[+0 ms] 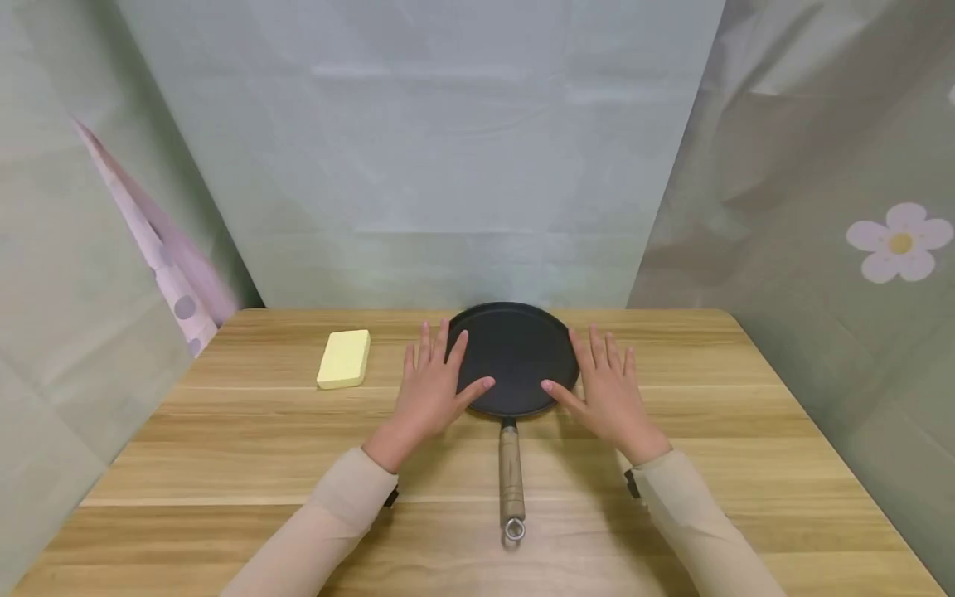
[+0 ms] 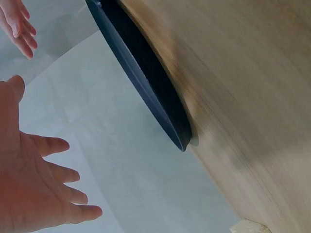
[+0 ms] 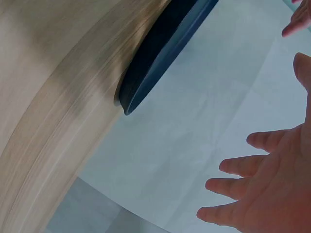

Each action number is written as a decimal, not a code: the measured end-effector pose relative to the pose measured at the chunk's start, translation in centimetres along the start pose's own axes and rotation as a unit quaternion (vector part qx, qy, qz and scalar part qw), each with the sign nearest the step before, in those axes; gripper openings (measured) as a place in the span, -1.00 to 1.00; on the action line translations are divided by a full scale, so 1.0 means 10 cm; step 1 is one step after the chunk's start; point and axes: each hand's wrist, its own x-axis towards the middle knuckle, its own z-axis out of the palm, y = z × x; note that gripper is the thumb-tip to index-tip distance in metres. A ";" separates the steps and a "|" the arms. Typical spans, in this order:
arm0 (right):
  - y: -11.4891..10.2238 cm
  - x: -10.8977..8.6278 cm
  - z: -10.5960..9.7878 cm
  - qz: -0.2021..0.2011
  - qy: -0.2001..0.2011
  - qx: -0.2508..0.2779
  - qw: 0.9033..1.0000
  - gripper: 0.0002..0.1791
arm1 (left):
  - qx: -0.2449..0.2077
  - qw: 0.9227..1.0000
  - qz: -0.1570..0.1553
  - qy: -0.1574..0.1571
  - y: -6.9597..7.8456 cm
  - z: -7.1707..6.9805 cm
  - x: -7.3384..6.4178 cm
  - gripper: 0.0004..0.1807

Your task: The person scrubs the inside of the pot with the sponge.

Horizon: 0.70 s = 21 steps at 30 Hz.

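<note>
A round black flat pan (image 1: pixel 511 356) lies on the wooden table, its wooden handle (image 1: pixel 511 481) with a metal ring pointing toward me. My left hand (image 1: pixel 434 383) hovers over the pan's left edge, fingers spread and straight, holding nothing. Over the right edge is my right hand (image 1: pixel 608 394), likewise spread and empty. Both wrist views show a gap between the palms and the pan: the left hand (image 2: pixel 39 179) and the right hand (image 3: pixel 272 179) are raised above its rim. A pale yellow rectangular sponge (image 1: pixel 344 359) lies on the table, left of the left hand.
The wooden table (image 1: pixel 224 464) has its far edge just behind the pan. Pale sheets (image 1: pixel 448 166) hang behind and on both sides, the right one with a flower print (image 1: pixel 900 243). At the left a pink dotted fold of cloth (image 1: pixel 175 274) reaches the table's edge.
</note>
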 end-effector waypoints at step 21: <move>-0.12 -0.01 -0.03 -0.023 -0.026 0.183 0.983 -0.13 | -0.052 0.995 0.004 0.085 -0.21 -0.17 -0.01 -0.21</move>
